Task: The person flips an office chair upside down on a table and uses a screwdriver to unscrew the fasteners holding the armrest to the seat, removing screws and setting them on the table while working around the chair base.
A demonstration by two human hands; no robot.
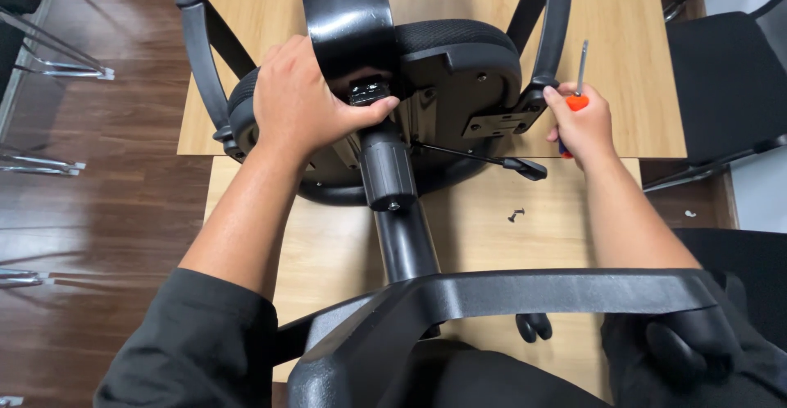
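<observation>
A black office chair lies tipped on a wooden table, its underside and gas column facing me. My left hand grips a black knob where the backrest bar meets the seat plate. My right hand holds a screwdriver with an orange handle, shaft pointing up, and rests against the lower end of the right armrest. The star base spreads across the foreground, close to my body.
Two small black screws lie on the tabletop beside the chair's lever. Another black chair stands at the right. Chrome chair legs stand on the dark wood floor at the left.
</observation>
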